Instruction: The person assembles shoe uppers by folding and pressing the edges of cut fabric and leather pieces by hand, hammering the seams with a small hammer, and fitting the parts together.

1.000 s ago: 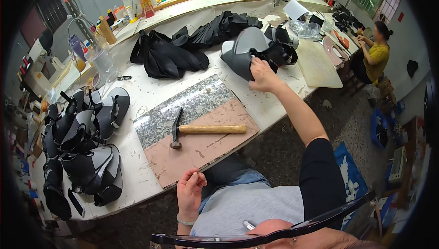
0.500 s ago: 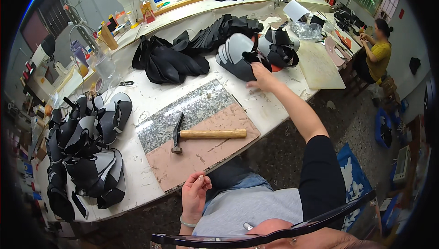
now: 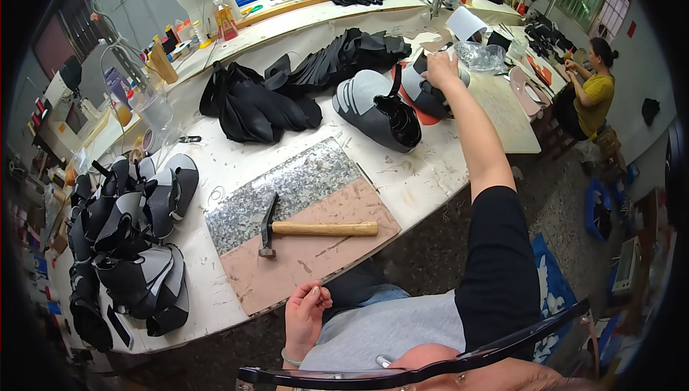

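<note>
Grey-and-black far shoe upper (image 3: pixel 413 84): on the white table (image 3: pixel 423 175), ahead and to the right, the right hand reaching down onto it.
Right hand (image 3: pixel 443 71): on top of that upper, fingers bent over it; cannot tell whether they grip, since the fingertips are partly hidden.
Left hand (image 3: pixel 307 312): raised beside the table's front edge, fingers curled, thumb tip drawn in against the forefinger; a pale bangle (image 3: pixel 291 359) circles the wrist.
Near shoe upper (image 3: pixel 362 100): grey and black, just left of the far one, its dark opening toward the person.
Orange-red piece (image 3: pixel 428 118): low between the two uppers, partly covered.
Hammer (image 3: pixel 323 229): wooden handle pointing right, lying across the pinkish-brown panel (image 3: pixel 308 265), its dark head reaching onto the speckled grey slab (image 3: pixel 287 179).
Black fabric pile (image 3: pixel 258 104): beyond the slab, beside a fanned row of black pieces (image 3: pixel 352 61).
Stacked uppers (image 3: pixel 136 240): heaped at the table's left end.
Cream board (image 3: pixel 502 122): right of the far upper, near a clear plastic bag (image 3: pixel 481 57).
Co-worker (image 3: pixel 594 89): seated farther right, yellow top.
</note>
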### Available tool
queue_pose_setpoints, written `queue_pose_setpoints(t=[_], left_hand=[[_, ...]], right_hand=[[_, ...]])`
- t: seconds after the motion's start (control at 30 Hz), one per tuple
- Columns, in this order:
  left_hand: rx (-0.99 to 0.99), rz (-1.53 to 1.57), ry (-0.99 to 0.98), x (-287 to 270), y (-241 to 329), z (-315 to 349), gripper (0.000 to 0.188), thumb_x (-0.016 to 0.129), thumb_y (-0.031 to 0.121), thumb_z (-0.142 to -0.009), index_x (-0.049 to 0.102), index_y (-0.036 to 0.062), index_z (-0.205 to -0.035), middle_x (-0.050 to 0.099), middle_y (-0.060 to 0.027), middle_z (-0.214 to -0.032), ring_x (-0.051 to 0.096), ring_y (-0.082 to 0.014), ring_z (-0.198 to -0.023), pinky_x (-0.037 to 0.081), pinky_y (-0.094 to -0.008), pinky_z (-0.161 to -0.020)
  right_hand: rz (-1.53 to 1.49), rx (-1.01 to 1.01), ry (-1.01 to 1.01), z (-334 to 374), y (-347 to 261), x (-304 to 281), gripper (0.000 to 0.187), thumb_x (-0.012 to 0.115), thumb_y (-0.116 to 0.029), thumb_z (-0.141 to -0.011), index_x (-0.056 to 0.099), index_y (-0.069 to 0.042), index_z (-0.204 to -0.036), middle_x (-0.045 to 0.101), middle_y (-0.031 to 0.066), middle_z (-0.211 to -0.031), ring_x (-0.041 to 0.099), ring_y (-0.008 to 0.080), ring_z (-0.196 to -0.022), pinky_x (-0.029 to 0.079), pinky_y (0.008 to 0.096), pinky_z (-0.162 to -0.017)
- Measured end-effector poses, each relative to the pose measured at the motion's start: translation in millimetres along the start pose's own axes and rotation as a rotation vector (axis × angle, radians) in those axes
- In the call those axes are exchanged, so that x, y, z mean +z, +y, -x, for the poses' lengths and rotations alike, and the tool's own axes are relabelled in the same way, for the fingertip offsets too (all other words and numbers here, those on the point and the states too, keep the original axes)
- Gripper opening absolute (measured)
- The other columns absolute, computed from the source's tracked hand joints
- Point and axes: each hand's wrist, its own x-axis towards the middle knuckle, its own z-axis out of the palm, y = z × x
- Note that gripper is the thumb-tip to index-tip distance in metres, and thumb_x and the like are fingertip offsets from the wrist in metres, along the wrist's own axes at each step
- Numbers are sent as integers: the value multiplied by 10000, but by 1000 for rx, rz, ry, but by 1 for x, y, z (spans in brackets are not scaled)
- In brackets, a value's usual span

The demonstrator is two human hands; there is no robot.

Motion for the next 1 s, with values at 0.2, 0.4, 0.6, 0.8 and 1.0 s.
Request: queue_pose_setpoints(t=[0.2, 0.4, 0.6, 0.8, 1.0], left_hand=[[-40, 2, 51, -5, -4, -11, 144, 540, 89, -923, 577, 29, -1048, 614, -87, -861, 577, -158, -764, 481, -279, -693], [-3, -56, 19, -2, 3, -23, 158, 543, 89, -921, 572, 19, -1060, 611, -88, -866, 578, -155, -761, 481, -278, -688], [-13, -60, 9, 5, -2, -23, 160, 533, 81, -923, 571, 11, -1062, 606, -87, -870, 576, -156, -767, 482, -280, -690], [-1, -4, 26, 2, -6, -18, 156, 540, 76, -924, 589, 12, -1057, 620, -86, -860, 588, -157, -760, 489, -274, -706], [-47, 36, 3, -3, -11, -19, 148, 542, 82, -923, 593, 24, -1050, 617, -82, -860, 586, -155, -757, 487, -273, -705]], right_hand=[[-472, -27, 396, 35, 68, -26, 420, 763, -267, -701, 614, -81, -1046, 622, 96, -1021, 572, 276, -1011, 423, 443, -859], [-402, -281, 243, 143, 79, 13, 227, 717, -75, -645, 590, -71, -833, 611, 97, -958, 549, 276, -967, 403, 408, -833], [-207, -266, 446, 151, 66, 92, 187, 657, -45, -676, 547, -50, -826, 565, 124, -1242, 490, 281, -1162, 335, 425, -954], [-367, -279, 366, 133, 50, 67, 134, 606, -109, -758, 591, -101, -891, 629, 99, -1053, 568, 235, -1061, 290, 408, -997], [-827, 119, 210, 69, 70, -19, 454, 711, -250, -717, 593, -67, -1116, 677, 140, -934, 651, 304, -888, 485, 408, -789]])
